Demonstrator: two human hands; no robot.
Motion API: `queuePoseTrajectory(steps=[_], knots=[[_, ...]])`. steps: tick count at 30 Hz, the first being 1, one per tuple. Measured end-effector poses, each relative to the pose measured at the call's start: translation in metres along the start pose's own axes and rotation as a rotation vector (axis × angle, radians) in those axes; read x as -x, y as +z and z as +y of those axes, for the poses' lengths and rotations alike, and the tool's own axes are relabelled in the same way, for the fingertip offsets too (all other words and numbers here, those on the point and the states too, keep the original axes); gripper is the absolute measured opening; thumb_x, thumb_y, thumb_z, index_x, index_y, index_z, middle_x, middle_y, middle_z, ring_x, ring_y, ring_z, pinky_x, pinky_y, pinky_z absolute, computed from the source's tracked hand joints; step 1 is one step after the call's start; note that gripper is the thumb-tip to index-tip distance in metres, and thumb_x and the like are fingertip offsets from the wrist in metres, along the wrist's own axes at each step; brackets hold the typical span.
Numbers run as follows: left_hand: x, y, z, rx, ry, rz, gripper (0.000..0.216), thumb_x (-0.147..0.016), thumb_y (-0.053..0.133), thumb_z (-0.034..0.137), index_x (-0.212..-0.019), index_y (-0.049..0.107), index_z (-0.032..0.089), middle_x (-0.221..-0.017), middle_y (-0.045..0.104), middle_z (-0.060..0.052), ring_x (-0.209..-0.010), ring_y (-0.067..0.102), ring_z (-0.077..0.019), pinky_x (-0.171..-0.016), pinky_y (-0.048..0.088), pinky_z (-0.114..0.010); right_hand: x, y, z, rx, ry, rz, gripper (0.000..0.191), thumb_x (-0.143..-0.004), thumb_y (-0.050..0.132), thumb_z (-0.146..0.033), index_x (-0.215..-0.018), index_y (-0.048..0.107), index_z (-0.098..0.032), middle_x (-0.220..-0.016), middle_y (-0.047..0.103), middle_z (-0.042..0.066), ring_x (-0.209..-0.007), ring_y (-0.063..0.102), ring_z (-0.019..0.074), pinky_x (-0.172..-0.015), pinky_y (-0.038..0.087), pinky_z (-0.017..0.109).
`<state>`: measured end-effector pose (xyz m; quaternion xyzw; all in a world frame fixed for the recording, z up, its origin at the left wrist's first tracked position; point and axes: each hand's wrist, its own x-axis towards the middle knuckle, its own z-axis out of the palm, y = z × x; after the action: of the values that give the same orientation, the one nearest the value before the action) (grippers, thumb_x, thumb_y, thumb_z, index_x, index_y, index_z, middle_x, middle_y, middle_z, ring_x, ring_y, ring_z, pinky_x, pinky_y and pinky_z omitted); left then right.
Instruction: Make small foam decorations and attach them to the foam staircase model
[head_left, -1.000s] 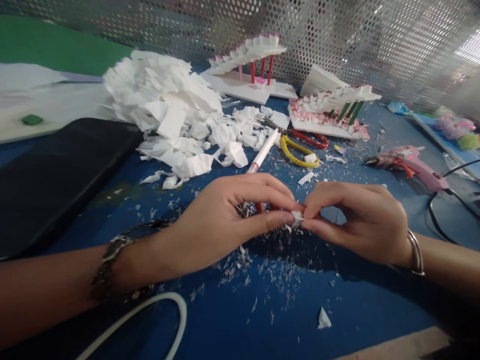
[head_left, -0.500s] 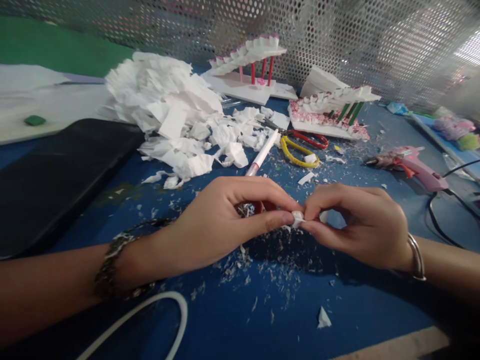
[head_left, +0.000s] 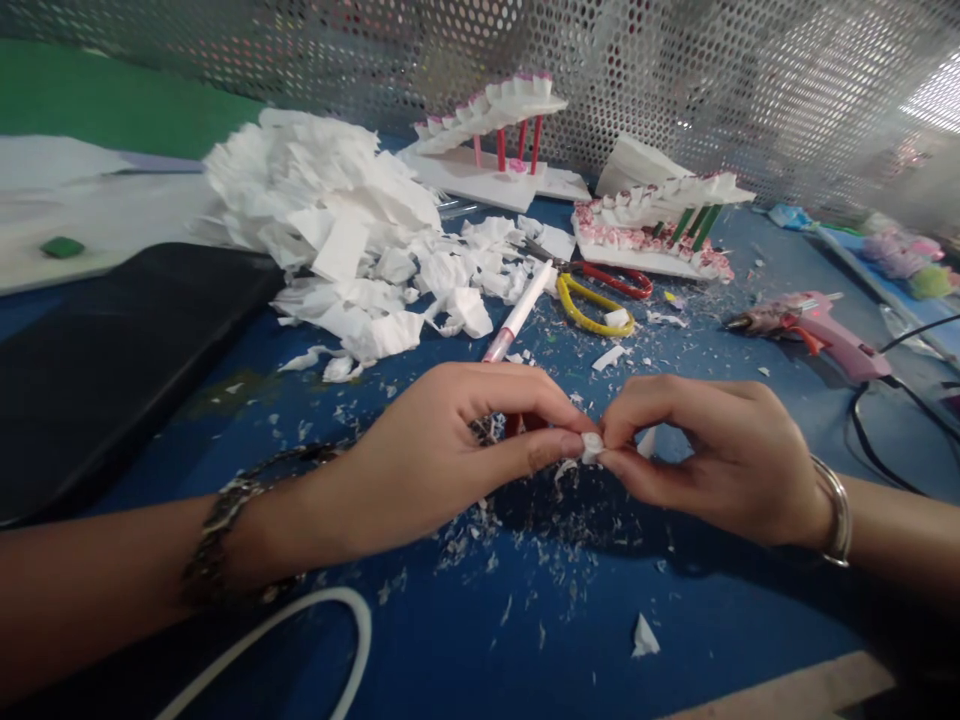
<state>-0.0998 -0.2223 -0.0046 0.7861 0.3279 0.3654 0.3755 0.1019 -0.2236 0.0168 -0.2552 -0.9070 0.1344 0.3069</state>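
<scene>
Between my two hands, over the blue table, is a small rolled piece of white paper. My left hand pinches it from the left with thumb and forefinger. From the other side, my right hand grips its edge between thumb and fingertip. White paper crumbs lie on the table below my fingers. Just beyond my left hand lies a white pen with a pinkish end. Scissors with one yellow and one red handle rest behind the pen.
A large heap of torn white paper stands at back left, beside a black flat case. Two white stair-like models on coloured posts stand near the perforated metal screen. A pink glue gun with a black cord lies right.
Both hands keep their pinch on the white paper, which now looks more compactly rolled. The whole view has shifted slightly; the objects on the table stay in place.
</scene>
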Motion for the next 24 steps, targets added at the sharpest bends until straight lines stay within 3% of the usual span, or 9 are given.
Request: queuePoseTrajectory(steps=[8,12,17,24], knots=[[0.002,0.001,0.005,-0.202,0.128,0.068,0.014,-0.085,0.057,0.014,-0.080,0.069,0.016,-0.079,0.067,0.001,-0.070,0.060,-0.0054,-0.064,0.045,-0.010,0.001,0.003,0.009,0.019,-0.034,0.000,0.008,-0.085,0.057,-0.013,-0.081,0.053,-0.018,-0.071,0.063,-0.004,-0.061,0.057,0.0034,-0.061,0.048,0.013],[0.006,0.002,0.004,-0.272,0.158,0.070,0.017,-0.088,0.052,0.013,-0.088,0.068,0.017,-0.085,0.065,0.001,-0.076,0.060,-0.0070,-0.072,0.045,-0.013,0.002,0.005,0.012,0.019,-0.039,0.000,0.006,-0.086,0.056,-0.015,-0.082,0.053,-0.018,-0.071,0.061,-0.003,-0.063,0.056,0.0038,-0.062,0.047,0.014],[0.005,0.003,0.006,-0.247,0.130,0.043,0.011,-0.086,0.058,0.021,-0.089,0.068,0.018,-0.086,0.066,-0.001,-0.077,0.060,-0.0093,-0.070,0.047,-0.015,0.003,0.006,0.011,0.031,-0.037,0.026,0.007,-0.087,0.056,-0.016,-0.081,0.053,-0.018,-0.072,0.063,-0.003,-0.063,0.057,0.0038,-0.061,0.047,0.015],[0.002,0.002,0.008,-0.202,0.139,0.044,0.011,-0.084,0.060,0.015,-0.081,0.070,0.014,-0.078,0.068,0.001,-0.072,0.061,-0.0052,-0.067,0.045,-0.007,0.003,0.005,0.010,0.014,-0.026,0.023,0.006,-0.086,0.058,-0.019,-0.082,0.055,-0.018,-0.070,0.065,-0.003,-0.062,0.060,0.0050,-0.060,0.048,0.016]])
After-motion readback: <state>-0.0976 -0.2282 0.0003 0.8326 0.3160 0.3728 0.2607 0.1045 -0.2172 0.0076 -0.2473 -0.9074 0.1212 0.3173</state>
